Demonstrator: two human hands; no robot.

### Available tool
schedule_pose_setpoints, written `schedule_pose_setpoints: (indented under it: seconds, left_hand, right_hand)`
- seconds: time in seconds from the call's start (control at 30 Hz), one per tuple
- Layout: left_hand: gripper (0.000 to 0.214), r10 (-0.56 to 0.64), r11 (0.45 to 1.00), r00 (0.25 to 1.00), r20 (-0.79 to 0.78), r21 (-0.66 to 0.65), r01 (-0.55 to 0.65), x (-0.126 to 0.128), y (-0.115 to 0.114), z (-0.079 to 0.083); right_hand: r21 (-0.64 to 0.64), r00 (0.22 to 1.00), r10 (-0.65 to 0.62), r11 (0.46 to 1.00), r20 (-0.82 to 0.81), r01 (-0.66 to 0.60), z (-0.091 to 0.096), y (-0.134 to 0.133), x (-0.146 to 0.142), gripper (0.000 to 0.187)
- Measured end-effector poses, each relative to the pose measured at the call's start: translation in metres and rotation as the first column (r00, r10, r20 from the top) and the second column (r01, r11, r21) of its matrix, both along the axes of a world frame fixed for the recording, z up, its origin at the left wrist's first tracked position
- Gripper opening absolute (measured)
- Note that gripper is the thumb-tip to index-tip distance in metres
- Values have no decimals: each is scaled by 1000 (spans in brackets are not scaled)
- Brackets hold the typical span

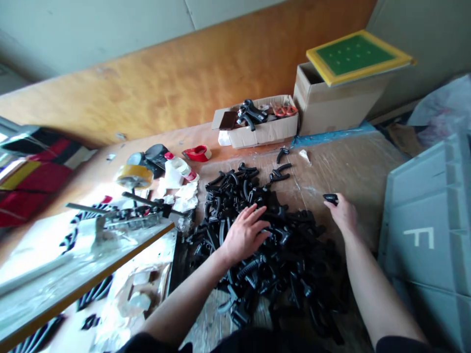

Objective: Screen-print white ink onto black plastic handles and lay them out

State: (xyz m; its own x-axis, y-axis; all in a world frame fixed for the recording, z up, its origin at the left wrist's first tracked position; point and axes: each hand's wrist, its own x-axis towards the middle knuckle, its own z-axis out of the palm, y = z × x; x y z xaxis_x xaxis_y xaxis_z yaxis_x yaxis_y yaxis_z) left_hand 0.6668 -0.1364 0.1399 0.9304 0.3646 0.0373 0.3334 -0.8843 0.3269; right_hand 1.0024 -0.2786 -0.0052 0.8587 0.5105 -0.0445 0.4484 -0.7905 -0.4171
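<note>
Though loose, parts (285, 238) beneath left hand (245, 233)

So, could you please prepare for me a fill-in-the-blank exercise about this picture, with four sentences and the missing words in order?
1. The right hand holds a small ____ part.
2. In the picture, the heap at the left hand lies to the ____ of the grey crate.
3. The white letter on the crate is ____.
4. The green panel has a ____ border.

Missing words: black; left; F; yellow.
</note>
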Motion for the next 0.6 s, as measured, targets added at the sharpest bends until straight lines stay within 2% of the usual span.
schedule_pose_setpoints:
  seconds: [0.1,0.17,0.23,0.33,0.4,0.43,0.5,0.6]
  left_hand:
    - [27,-137,990,983,124,-13,140,-33,-69,-27]
    - [24,-306,951,943,133,-10,310,-44,-111,-54]
    - [25,-504,863,855,120,28,505,-42,-147,-80]
    - [32,-737,676,667,111,130,725,-19,-190,-107]
    - [35,-811,583,579,86,198,788,-1,-211,-118]
    - [35,-823,563,565,59,223,796,7,-219,-122]
    - [31,-816,562,578,2,237,793,16,-228,-131]
    - [26,-820,559,573,-13,202,804,15,-224,-147]
  right_hand:
    - [55,993,122,991,-6,-121,6,-1,-46,37]
    - [41,994,100,994,39,-102,12,-17,-69,38]
    - [-28,990,14,1000,142,-10,16,-41,-81,41]
    - [-148,953,-67,982,295,115,12,-82,-88,47]
    - [-219,949,-99,961,300,170,6,-104,-91,47]
    - [-250,953,-112,950,280,185,3,-112,-94,46]
    - [-289,967,-115,940,225,179,-2,-120,-103,41]
    - [-284,987,-107,949,118,137,-3,-117,-119,34]
